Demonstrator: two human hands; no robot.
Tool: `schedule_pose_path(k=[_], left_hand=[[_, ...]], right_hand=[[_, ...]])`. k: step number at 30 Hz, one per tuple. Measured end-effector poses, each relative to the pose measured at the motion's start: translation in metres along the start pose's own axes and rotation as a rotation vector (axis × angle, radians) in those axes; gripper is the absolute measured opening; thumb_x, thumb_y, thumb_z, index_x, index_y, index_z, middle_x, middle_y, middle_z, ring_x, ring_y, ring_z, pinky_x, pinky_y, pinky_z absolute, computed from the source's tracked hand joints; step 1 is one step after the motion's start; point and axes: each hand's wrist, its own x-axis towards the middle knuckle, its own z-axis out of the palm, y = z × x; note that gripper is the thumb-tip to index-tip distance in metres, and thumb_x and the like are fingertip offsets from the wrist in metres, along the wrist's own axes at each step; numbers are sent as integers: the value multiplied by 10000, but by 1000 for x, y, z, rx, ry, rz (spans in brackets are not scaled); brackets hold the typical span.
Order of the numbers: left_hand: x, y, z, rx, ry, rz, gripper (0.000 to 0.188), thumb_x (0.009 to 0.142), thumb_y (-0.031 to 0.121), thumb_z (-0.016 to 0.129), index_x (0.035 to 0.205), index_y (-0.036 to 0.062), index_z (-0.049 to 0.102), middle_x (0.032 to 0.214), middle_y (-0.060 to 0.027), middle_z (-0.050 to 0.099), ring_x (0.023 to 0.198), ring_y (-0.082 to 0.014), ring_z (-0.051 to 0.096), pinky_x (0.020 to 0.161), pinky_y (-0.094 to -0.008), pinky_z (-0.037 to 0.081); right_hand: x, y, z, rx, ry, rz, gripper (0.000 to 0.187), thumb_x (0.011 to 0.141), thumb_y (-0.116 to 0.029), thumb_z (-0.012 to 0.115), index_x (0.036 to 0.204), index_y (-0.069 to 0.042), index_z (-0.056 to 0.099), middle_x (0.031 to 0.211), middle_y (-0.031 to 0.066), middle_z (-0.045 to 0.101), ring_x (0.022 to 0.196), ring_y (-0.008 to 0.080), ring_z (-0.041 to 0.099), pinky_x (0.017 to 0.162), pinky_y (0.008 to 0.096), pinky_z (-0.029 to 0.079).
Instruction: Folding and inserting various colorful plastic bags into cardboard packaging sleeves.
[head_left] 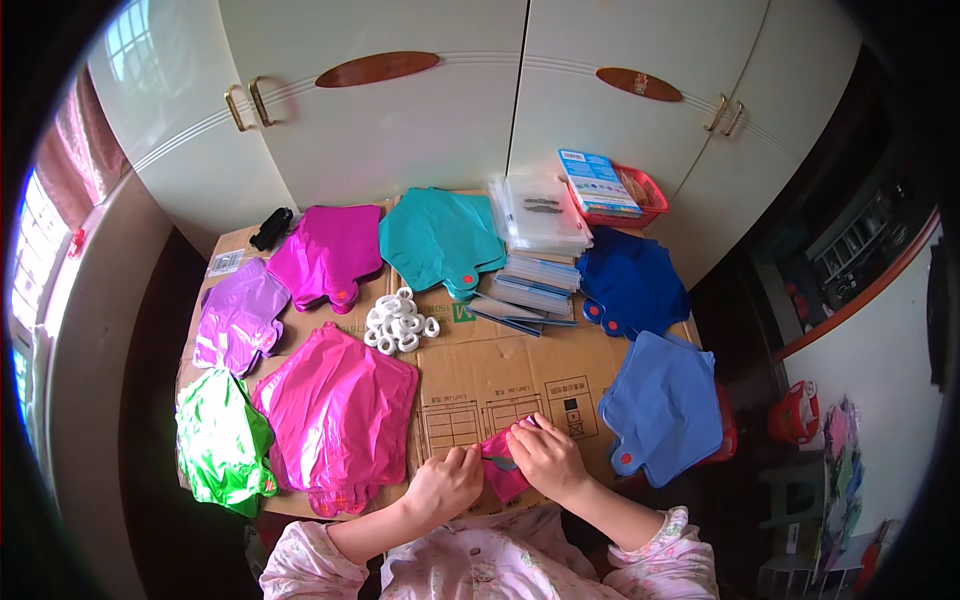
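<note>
Between my two hands, close to the front edge of the cardboard-covered table, is a small folded piece of pink foil [508, 484], which looks like a flat foil balloon. My left hand [447, 484] has its fingers closed at the left edge of the foil. My right hand [546, 458] pinches the foil's upper right part, and its fingers hide some of it. A grey patch shows on the foil between the hands. Just left of my left hand lies a stack of larger flat pink foil balloons [340, 410].
Around the cardboard [455, 365] lie flat foil balloons: green [222, 440], lilac [238, 318], magenta [328, 250], teal [438, 236], dark blue [635, 280] and light blue [664, 405]. White rolls [398, 322], clear plastic bags [540, 212], stacked thin packs [535, 287] and a red basket [652, 198] stand farther back.
</note>
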Motion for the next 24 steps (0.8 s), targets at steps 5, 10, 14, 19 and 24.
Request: schedule_pose_path(k=[5, 10, 14, 19, 24], left_hand=[[-1, 1, -5, 6, 34, -36, 444, 705, 165, 589, 1085, -62, 611, 893, -35, 544, 762, -139, 531, 561, -243, 490], [0, 2, -11, -25, 19, -81, 464, 704, 180, 591, 1109, -46, 607, 869, -26, 527, 770, -150, 516, 576, -257, 479], [8, 3, -18, -50, 56, -105, 532, 763, 287, 592, 1174, -51, 573, 1106, -111, 574, 983, -237, 552, 800, -340, 473], [18, 12, -7, -257, 41, -45, 771, 845, 537, 518, 1312, -72, 448, 1368, -215, 460, 1275, -327, 442, 1061, -428, 327], [7, 12, -1, -253, -49, -29, 874, 840, 622, 460, 1336, -95, 406, 1388, -240, 428, 1310, -339, 406, 1107, -431, 272]], right_hand=[[-8, -6, -9, 102, -56, 70, 226, 813, -105, 545, 978, 12, 647, 989, 107, 642, 991, 238, 634, 968, 416, 458], [-12, -8, -12, 153, -109, 112, 282, 825, -119, 526, 1040, 30, 629, 1107, 156, 617, 1112, 271, 575, 1022, 441, 401], [-9, -6, -12, 163, -83, 118, 287, 835, -130, 517, 1050, 30, 620, 1168, 186, 598, 1172, 309, 539, 1044, 450, 379], [-16, -6, -4, 163, -82, 117, 261, 839, -131, 513, 1016, 32, 616, 1215, 203, 581, 1202, 328, 520, 1058, 445, 367], [-18, -4, -5, 178, -138, 131, 287, 825, -149, 527, 1032, 38, 595, 1216, 205, 582, 1208, 328, 517, 1064, 445, 360]])
